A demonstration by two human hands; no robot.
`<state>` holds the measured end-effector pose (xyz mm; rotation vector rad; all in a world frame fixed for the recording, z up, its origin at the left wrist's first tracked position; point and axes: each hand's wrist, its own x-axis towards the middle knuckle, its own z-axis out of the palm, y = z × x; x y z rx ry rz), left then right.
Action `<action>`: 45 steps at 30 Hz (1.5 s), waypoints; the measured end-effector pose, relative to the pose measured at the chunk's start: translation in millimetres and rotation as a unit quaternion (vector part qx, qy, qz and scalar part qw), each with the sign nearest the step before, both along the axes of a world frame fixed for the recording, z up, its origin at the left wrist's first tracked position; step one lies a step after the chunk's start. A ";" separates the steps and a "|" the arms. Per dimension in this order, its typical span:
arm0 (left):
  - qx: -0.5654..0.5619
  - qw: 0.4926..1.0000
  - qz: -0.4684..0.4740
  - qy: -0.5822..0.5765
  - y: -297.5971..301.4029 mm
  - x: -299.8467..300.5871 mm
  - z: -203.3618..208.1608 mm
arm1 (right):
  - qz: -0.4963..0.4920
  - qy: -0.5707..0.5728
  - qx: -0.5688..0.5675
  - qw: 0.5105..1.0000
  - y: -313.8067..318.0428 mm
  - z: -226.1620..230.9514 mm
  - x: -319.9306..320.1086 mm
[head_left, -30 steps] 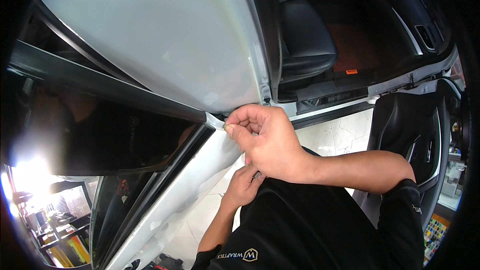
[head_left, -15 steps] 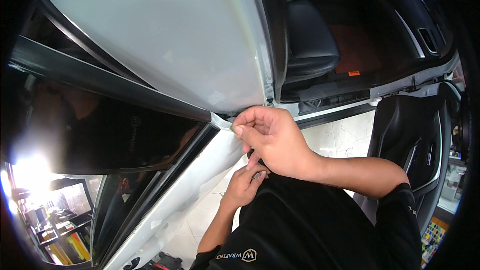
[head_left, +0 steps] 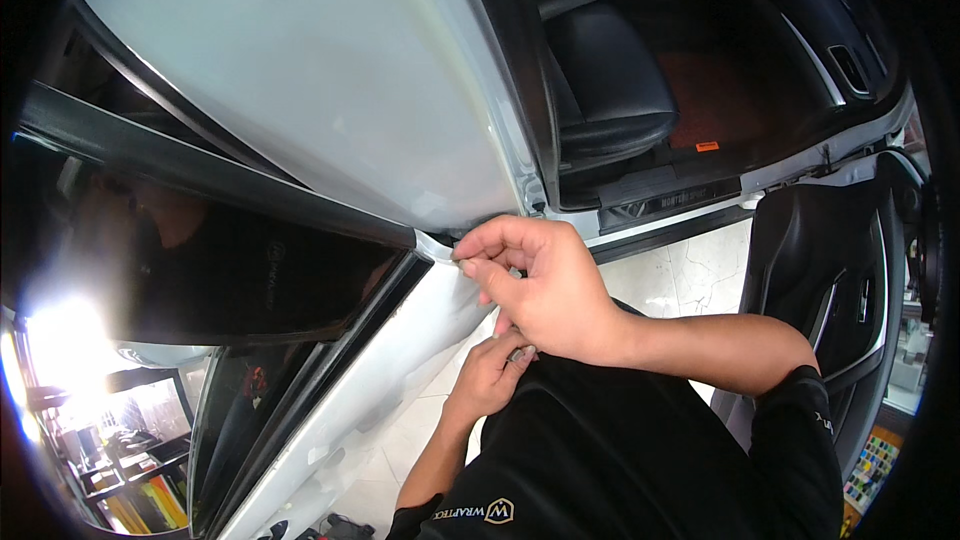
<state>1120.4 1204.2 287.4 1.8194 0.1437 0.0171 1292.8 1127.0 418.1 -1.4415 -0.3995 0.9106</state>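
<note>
My right hand (head_left: 545,285) reaches across to the corner of a white car door (head_left: 415,335), just below the end of the black window trim (head_left: 370,220). Thumb and forefinger are pinched together at the door's edge; what lies between them, if anything, is too small to make out. Below it, close to my body, my left hand (head_left: 486,378) is curled with a small greyish piece (head_left: 519,352) showing at its fingertips. I cannot tell what that piece is. Dark window glass (head_left: 220,260) fills the area left of the door corner.
A broad white body panel (head_left: 300,90) rises beyond the door. At right, the open front doorway shows a black seat (head_left: 615,70) and a sill (head_left: 680,202). Another open door with black lining (head_left: 800,250) stands close to my right elbow. Shelves (head_left: 140,470) stand at lower left.
The view has shifted slightly. My right hand keeps its pinch at the door corner, its fingertips slightly further left in the picture. My left hand stays nearly in place.
</note>
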 end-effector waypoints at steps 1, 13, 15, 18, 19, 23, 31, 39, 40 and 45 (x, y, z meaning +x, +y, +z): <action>0.004 1.000 0.004 -0.011 -0.7 0.1 0.8 | 0.003 -0.045 0.003 0.999 -0.1 -2.3 -1.1; -0.023 0.999 0.003 0.021 -4.7 -9.9 -7.1 | 0.012 0.030 0.004 0.999 3.6 4.4 1.1; -0.023 1.000 0.005 0.020 -4.7 -11.7 -9.2 | 0.020 0.032 -0.005 0.999 4.0 6.1 2.3; -0.025 0.999 0.004 0.020 -5.4 -12.1 -9.6 | 0.024 0.025 -0.022 0.999 4.4 7.3 2.1; -0.026 0.999 0.003 0.020 -5.9 -12.3 -9.7 | 0.023 0.016 -0.029 0.999 5.3 8.0 0.8; -0.006 1.000 0.006 -0.008 -8.0 -8.3 -4.7 | -0.035 -0.148 0.010 0.988 10.8 -11.5 -11.0; -0.007 1.000 0.007 -0.013 -7.0 -13.2 -5.1 | -0.047 -0.106 -0.029 0.993 11.9 -7.7 -16.8; -0.030 0.999 0.010 -0.007 -6.9 -18.4 -9.9 | 0.004 -0.035 -0.116 0.993 15.1 12.2 -14.6; -0.033 0.999 0.009 -0.006 -6.9 -18.4 -11.5 | 0.006 -0.013 -0.119 0.993 15.6 13.6 -13.3; -0.051 0.999 0.012 -0.004 -5.8 -19.7 -16.6 | 0.011 0.051 -0.131 0.990 16.2 19.7 -9.6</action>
